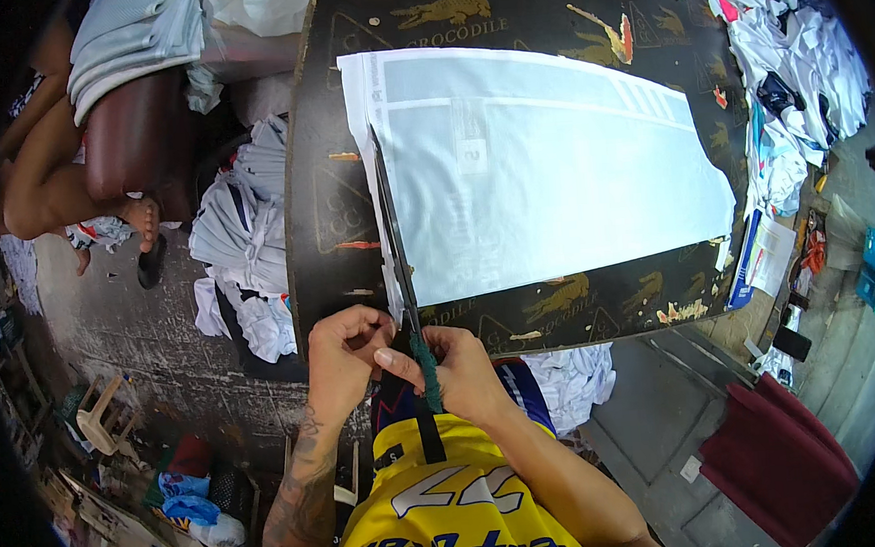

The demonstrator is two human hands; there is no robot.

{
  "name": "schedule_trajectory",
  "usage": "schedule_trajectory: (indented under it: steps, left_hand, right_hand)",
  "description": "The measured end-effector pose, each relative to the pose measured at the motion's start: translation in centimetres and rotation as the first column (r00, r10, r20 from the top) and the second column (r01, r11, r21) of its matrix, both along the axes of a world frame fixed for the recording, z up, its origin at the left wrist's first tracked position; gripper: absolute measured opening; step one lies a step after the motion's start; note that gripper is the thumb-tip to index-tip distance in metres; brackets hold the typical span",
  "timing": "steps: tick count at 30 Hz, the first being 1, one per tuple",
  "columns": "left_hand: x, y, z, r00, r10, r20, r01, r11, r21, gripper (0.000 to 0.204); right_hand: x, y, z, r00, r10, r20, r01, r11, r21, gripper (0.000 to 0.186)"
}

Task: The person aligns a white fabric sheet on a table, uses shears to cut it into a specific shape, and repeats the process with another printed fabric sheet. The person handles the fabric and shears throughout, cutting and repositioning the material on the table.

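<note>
A white fabric piece (552, 186) with pale printed panels lies on a dark printed board (337, 270). Long scissors (397, 266) with green-wrapped handles run along the piece's left edge, where a narrow strip (357, 98) of white fabric stands apart. My right hand (446, 373) is closed on the scissor handles near the board's front edge. My left hand (352, 349), just left of the scissors, has its fingers pinched at the lower end of the white strip.
Piles of white garments (245, 235) lie left of the board and along its right (796, 71). Another person's bare legs and foot (139, 217) are at upper left beside a maroon cushion (124, 147). A stool (106, 419) stands lower left; maroon cloth (779, 453) lies lower right.
</note>
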State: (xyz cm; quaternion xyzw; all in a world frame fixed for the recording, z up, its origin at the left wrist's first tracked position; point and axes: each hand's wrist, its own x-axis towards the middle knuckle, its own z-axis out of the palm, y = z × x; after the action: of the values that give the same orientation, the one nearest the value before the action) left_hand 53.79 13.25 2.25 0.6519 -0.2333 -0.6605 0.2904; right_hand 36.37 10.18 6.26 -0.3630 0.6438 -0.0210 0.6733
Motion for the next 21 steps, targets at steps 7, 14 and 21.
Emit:
schedule_trajectory:
  steps: [7, 14, 21]
  left_hand:
    - [0.1, 0.0, 0.3, 1.0, -0.016, 0.022, 0.014, 0.997, 0.074, 0.009]
    - [0.1, -0.6, 1.1, 1.0, -0.013, 0.01, 0.012, 0.998, 0.064, 0.007]
    - [0.1, -0.6, 1.0, 0.996, -0.061, 0.061, 0.058, 0.997, 0.055, 0.008]
  right_hand:
    - [0.6, -1.1, -0.2, 0.999, -0.038, -0.021, 0.039, 0.998, 0.051, 0.052]
    - [0.7, -2.9, -0.2, 0.998, 0.013, -0.054, -0.015, 1.0, -0.026, 0.066]
    - [1.5, -4.0, -0.6, 0.995, -0.093, 0.02, 0.093, 0.996, 0.013, 0.069]
